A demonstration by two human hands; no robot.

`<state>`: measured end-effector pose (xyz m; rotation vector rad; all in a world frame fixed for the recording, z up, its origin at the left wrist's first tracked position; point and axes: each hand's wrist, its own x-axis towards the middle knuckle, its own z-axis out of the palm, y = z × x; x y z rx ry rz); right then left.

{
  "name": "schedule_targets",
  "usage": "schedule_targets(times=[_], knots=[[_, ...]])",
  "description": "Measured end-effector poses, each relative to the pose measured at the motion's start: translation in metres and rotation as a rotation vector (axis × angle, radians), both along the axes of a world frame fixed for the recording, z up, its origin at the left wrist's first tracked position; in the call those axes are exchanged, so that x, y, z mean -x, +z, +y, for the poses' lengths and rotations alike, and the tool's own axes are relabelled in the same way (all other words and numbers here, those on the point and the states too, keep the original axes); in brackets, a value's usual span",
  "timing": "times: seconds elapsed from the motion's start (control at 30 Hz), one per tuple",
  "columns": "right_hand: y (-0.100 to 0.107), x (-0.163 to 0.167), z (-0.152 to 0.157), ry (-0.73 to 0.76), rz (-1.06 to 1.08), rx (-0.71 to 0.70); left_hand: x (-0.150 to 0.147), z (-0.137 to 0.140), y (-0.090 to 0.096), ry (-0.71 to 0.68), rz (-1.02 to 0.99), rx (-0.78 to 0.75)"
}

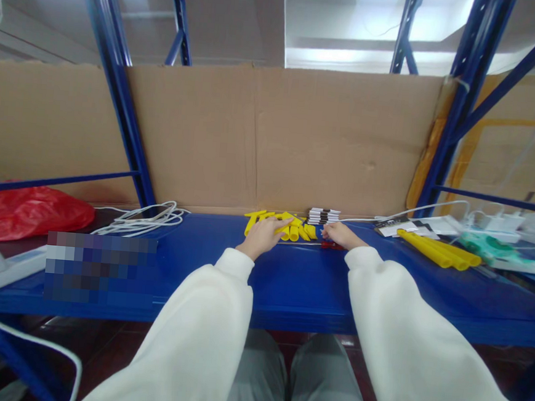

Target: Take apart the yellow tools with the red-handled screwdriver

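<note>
My left hand reaches over a cluster of short yellow tubes, its fingers stretched out to the right across them. It touches or hovers just above the pieces; I cannot tell which. To the right of the cluster is my right hand, with its fingers curled together; anything between them is too small to make out. Beneath that hand lies a red object, and a thin rod runs left from it below the yellow pieces. A stack of small white and black boxes stands just behind, against the cardboard.
Long yellow tubes lie on the right of the blue shelf, near a green and white item. Coiled white cable and a red plastic bag are left. A cardboard panel closes the back between blue posts.
</note>
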<state>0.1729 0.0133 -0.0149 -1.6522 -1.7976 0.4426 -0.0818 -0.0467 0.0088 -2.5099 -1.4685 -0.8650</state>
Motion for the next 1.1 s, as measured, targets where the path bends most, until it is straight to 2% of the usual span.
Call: schedule_targets(times=[0.47,0.57,0.67,0.8,1.0,1.1], knots=[[0.005,0.003,-0.004,0.070,-0.036,-0.056,0.003,0.017,-0.018,-0.012,-0.011,0.035],[0.013,0.013,-0.015,0.155,0.069,-0.053,0.001,0.016,-0.019,-0.012,-0.026,0.029],[0.020,0.022,-0.027,0.322,0.194,-0.015,0.000,0.015,-0.019,-0.025,-0.035,0.028],[0.022,0.025,-0.033,0.461,0.257,0.067,-0.001,0.015,-0.019,-0.023,-0.046,0.024],[0.021,0.026,-0.033,0.453,0.330,0.121,-0.002,0.013,-0.016,-0.019,-0.038,0.019],[0.025,0.030,-0.037,0.329,0.383,0.140,-0.003,0.011,-0.016,-0.020,-0.043,0.007]])
